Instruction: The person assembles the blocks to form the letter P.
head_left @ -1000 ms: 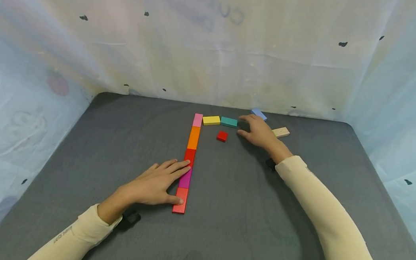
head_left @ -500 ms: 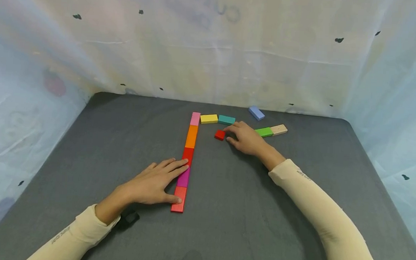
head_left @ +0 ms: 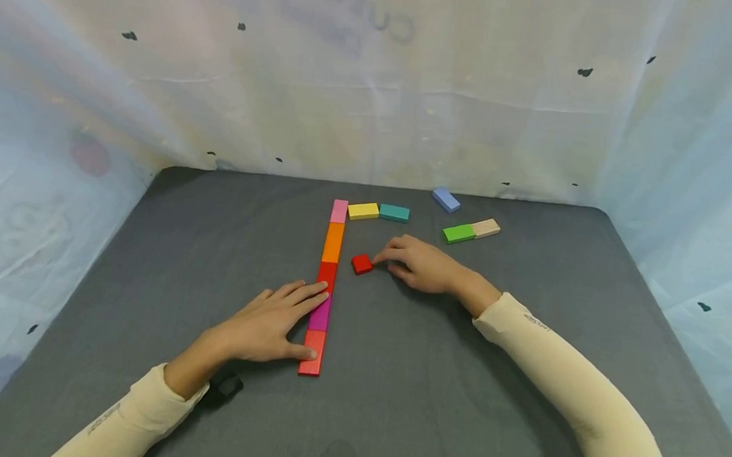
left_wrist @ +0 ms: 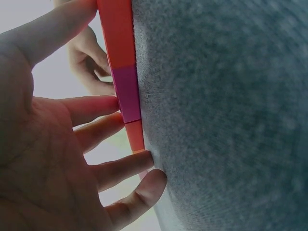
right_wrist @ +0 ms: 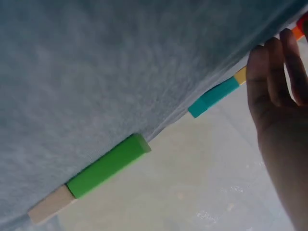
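Flat wooden blocks lie end to end in a straight row in the head view: coral (head_left: pixel 310 365), magenta (head_left: pixel 319 314), red (head_left: pixel 327 273), orange (head_left: pixel 333 242) and pink (head_left: pixel 339 211). My left hand (head_left: pixel 258 328) rests along the row's left side, fingers spread, with thumb and fingertips on the near blocks. To the right of the row lies a small red square block (head_left: pixel 362 264). My right hand (head_left: pixel 423 265) reaches from the right, its extended index fingertip at that block's right edge. The left wrist view shows the fingers against the magenta block (left_wrist: pixel 127 94).
A yellow block (head_left: pixel 363 211) and a teal block (head_left: pixel 394 213) run rightward from the pink end. Farther right, a green block (head_left: pixel 459 233) meets a plain wood block (head_left: pixel 486 227). A blue block (head_left: pixel 446 199) lies near the back edge, before a hanging sheet (head_left: pixel 373 117).
My right hand has moved from beside the teal block toward me and left, and the small red block has slid nearer the row. The left hand stays in place.
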Motion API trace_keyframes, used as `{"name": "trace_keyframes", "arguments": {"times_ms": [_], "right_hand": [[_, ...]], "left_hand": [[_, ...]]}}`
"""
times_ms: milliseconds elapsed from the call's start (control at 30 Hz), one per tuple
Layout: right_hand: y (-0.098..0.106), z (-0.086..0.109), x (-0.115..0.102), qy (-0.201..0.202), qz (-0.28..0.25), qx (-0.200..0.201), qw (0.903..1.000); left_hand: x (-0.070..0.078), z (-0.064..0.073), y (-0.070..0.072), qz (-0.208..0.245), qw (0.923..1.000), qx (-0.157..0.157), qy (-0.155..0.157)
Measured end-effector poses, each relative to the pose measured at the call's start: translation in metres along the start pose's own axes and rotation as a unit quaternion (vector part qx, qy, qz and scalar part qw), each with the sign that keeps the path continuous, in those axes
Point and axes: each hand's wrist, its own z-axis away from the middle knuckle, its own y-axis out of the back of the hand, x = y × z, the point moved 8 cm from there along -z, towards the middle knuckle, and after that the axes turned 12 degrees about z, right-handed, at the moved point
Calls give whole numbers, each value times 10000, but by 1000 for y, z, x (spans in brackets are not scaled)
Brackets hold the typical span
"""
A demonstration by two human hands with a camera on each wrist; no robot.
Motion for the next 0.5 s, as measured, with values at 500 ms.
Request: {"name": "trace_keyframes", "arguments": {"times_ms": [500], "right_hand": [[13, 63, 40, -778, -79, -20, 9969]], "left_hand": [[-4, 3, -1, 82, 9999, 51, -69]]}}
